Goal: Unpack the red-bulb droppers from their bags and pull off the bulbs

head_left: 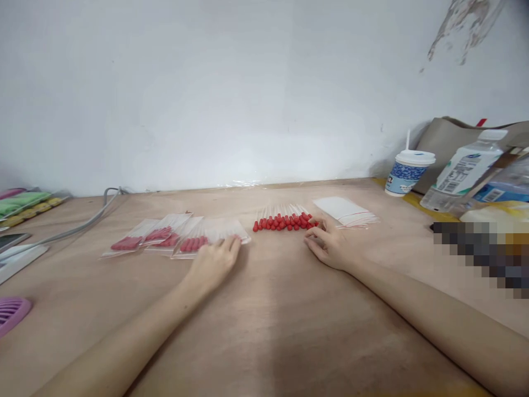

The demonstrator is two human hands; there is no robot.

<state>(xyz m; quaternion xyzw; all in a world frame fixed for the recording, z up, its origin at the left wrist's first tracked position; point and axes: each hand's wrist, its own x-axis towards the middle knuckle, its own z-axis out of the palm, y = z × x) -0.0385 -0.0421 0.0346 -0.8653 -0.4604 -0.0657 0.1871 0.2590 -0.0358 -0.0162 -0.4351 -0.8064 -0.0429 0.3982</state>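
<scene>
My left hand (217,257) lies with its fingers stretched over the right part of a clear zip bag (194,244) that holds red-tipped white sticks. The fingers press on the plastic, and their undersides are hidden. To the right of it, a row of loose red-tipped sticks (283,221) lies on the table, tips toward me. At the right end of this row is my right hand (328,242), fingers bent and apart, thumb below. Its fingertips reach the last red tips; no stick is visibly gripped. Just behind that hand lies a stack of flat zip bags (345,211) with red seal lines.
More filled bags (128,238) overlap at left. A grey cable (88,220), a purple slotted object (12,313) and green and yellow packs (31,207) lie farther left. On the right stand a paper cup (407,175), a plastic bottle (465,171) and a beige bag (444,146).
</scene>
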